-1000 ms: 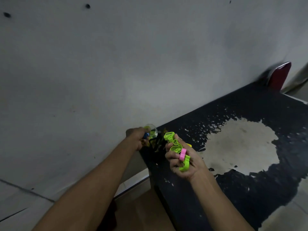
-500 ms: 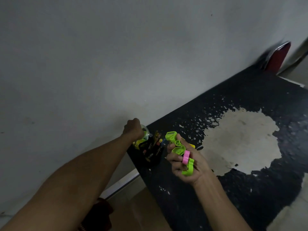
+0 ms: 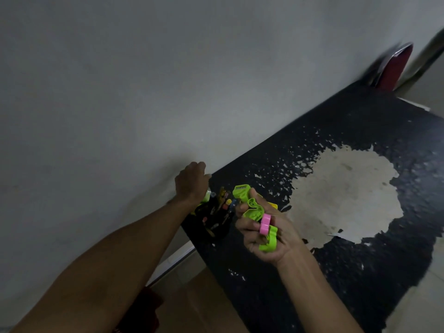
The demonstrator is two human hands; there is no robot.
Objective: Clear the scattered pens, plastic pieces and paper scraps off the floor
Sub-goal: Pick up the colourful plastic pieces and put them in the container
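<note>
My right hand (image 3: 266, 234) grips a bunch of neon green plastic pieces (image 3: 252, 210) and a pink piece (image 3: 265, 224), held just above the black table (image 3: 300, 284). A black pen holder (image 3: 216, 217) with several pens stands at the table's near left corner by the wall. My left hand (image 3: 191, 182) reaches over the holder with its fingers curled; a greenish clear object (image 3: 207, 195) shows just under the hand, and the grip itself is hidden by the back of the hand.
The black tabletop has a large worn pale patch (image 3: 343, 188) in its middle. A grey wall (image 3: 144, 92) runs along the table's left side. A red chair back (image 3: 394, 68) stands at the far end. Brown floor (image 3: 197, 306) lies below the table's near edge.
My left hand has moved up and over the pen holder toward the wall. The right hand stays put with the plastic pieces. The camera has shifted slightly.
</note>
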